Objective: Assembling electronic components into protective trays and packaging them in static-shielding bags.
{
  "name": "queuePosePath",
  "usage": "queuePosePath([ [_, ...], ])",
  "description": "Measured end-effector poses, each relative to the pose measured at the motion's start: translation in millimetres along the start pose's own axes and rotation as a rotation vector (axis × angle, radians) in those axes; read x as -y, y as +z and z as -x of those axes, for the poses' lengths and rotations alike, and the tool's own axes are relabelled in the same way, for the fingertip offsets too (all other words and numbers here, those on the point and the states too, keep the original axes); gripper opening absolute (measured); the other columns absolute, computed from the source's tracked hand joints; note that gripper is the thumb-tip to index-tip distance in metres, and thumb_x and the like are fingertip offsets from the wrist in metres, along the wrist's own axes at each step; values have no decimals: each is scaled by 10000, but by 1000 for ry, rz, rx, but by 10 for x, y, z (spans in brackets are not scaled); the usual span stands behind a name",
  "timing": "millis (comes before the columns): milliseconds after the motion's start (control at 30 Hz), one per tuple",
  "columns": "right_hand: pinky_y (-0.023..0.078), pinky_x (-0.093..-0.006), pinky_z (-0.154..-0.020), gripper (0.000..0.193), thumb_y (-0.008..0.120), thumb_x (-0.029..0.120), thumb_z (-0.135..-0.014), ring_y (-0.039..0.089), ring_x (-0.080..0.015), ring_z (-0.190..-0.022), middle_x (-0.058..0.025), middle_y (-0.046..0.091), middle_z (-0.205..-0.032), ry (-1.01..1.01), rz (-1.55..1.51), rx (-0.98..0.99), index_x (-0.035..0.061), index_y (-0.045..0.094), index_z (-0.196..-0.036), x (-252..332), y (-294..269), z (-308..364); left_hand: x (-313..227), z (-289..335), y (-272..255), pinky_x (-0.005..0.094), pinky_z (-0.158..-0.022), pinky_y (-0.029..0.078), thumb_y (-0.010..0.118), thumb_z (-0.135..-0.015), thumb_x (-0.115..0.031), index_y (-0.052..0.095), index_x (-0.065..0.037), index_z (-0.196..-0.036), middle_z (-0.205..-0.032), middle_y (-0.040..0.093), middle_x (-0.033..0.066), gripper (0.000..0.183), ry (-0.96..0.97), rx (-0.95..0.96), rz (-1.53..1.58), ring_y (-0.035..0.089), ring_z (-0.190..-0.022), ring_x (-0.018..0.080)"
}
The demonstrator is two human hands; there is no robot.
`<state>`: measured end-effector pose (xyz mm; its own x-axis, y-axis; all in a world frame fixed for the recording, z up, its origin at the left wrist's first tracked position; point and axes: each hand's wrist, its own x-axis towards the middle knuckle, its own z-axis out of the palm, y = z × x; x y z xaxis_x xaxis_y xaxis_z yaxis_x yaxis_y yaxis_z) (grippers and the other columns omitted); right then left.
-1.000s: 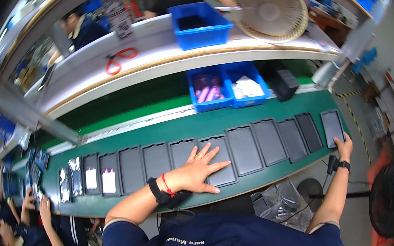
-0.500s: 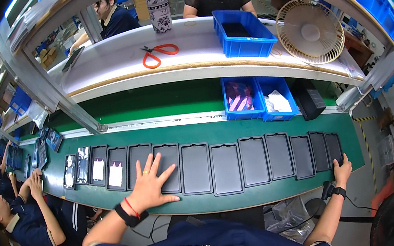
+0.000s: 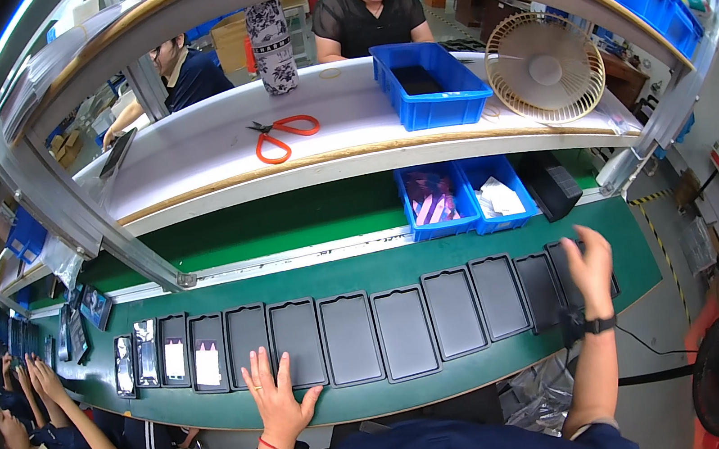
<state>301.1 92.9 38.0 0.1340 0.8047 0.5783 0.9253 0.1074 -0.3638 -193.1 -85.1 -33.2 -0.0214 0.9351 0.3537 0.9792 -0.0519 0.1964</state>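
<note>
Several shallow black trays stand in a row along the green bench [image 3: 453, 385]. My left hand [image 3: 278, 399] lies with fingers spread over the lower edge of a black tray [image 3: 295, 333] left of the middle. Over the right end of the row my right hand [image 3: 592, 262] is raised, thumb and fingers apart with nothing visible in it. It partly hides the last tray [image 3: 559, 260]. Toward the left, a tray holding a white and pink piece [image 3: 207, 364] lies beside a similar one [image 3: 175, 358]. Two trays with shiny contents [image 3: 146, 348] end the row.
Behind the row stand a blue bin of pink-purple pieces [image 3: 415, 231] and a blue bin of white pieces [image 3: 504, 222]. The shelf above carries red-handled scissors [image 3: 274, 151], a blue crate [image 3: 440, 109], a fan [image 3: 544, 70] and a patterned cylinder [image 3: 271, 50]. Co-workers sit left and opposite.
My right hand has lifted off the right end of the row and moved up and inward. My left hand has shifted down toward the bench's near edge. The view has tilted slightly.
</note>
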Motion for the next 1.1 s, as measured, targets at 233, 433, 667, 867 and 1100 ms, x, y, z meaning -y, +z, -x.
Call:
queuePosePath([
  [233, 507, -426, -720, 406, 660, 406, -759, 639, -363, -823, -226, 652, -823, -119, 202, 579, 14, 685, -860, 1586, 1027, -870, 39, 19, 15, 559, -1057, 177, 668, -751, -400, 451, -24, -1278, -1394, 290, 272, 683, 4, -71, 87, 243, -1312, 450],
  [433, 510, -370, -789, 677, 753, 500, -647, 658, -277, -903, -128, 680, -936, 31, 298, 937, 21, 590, -1097, 1769, 1577, -1138, 11, 15, -1, 545, -1034, 244, 696, -711, -289, 512, 26, -1169, -1349, 332, 279, 586, -25, -128, 127, 286, -1267, 472],
  [667, 518, -403, -764, 463, 753, 224, -664, 638, -323, -928, -184, 636, -1007, -276, 377, 632, 58, 575, -1057, 1522, 1892, -1058, 58, -39, -16, 531, -1013, 279, 676, -734, -283, 524, 39, -1138, -1325, 352, 283, 538, -36, -121, 210, 298, -1257, 480],
  [867, 501, -420, -792, 335, 584, 137, -753, 617, -340, -949, -177, 626, -1010, -365, 403, 648, 72, 586, -1082, 1567, 1916, -1003, 98, 34, 11, 531, -999, 294, 669, -741, -295, 555, 38, -1079, -1318, 353, 290, 488, -39, -140, 249, 313, -1244, 478],
  [1100, 362, -481, -989, 333, 527, 153, -804, 520, -308, -1132, -145, 571, -1176, -542, 351, 724, 116, 578, -1131, 1591, 1934, -973, 54, 92, 13, 530, -1008, 301, 682, -750, -236, 573, -10, -1079, -1348, 355, 263, 414, -51, -169, 276, 323, -1248, 455],
])
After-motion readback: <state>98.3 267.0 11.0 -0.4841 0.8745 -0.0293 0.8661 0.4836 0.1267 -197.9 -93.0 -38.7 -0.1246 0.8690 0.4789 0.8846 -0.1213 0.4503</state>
